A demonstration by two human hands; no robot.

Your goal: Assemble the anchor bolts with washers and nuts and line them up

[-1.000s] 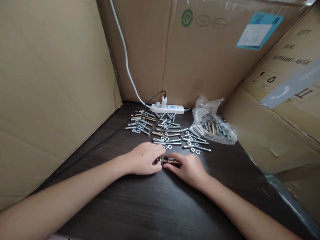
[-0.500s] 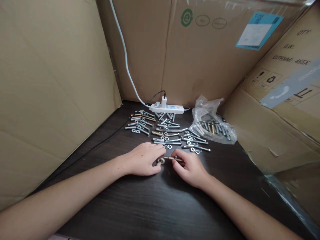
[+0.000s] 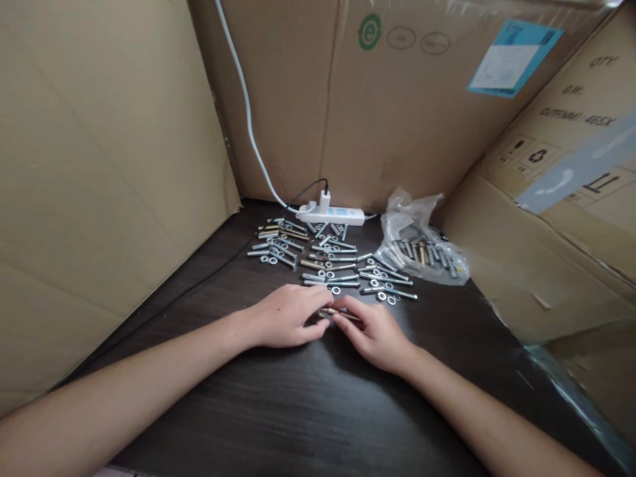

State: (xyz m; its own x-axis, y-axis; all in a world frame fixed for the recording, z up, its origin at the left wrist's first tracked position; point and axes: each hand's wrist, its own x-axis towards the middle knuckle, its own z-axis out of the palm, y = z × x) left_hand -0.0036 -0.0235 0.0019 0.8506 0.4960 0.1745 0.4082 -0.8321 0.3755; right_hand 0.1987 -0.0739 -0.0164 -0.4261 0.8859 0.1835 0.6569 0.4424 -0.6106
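Note:
My right hand (image 3: 375, 332) is closed on a brass-coloured bolt (image 3: 350, 316), which lies roughly level and points left. Its tip reaches in between the thumb and fingers of my left hand (image 3: 291, 317). Those fingers are curled around a small washer (image 3: 323, 316), mostly hidden by the fingers; whether the bolt passes through it I cannot tell. Just beyond both hands, a silver bolt (image 3: 342, 284) and a loose washer (image 3: 336, 291) lie on the dark table (image 3: 298, 411).
Rows of disassembled bolts, sleeves, nuts and washers (image 3: 381, 297) spread behind my hands. A clear plastic bag (image 3: 412, 218) with more bolts lies at right. A white power strip (image 3: 342, 215) sits at the back, its black cable (image 3: 199, 283) crossing left. Cardboard boxes (image 3: 407, 119) wall three sides.
My right hand has moved left with the bolt, bringing its tip in between the left fingers. The washer, plainer to see before, is now mostly covered.

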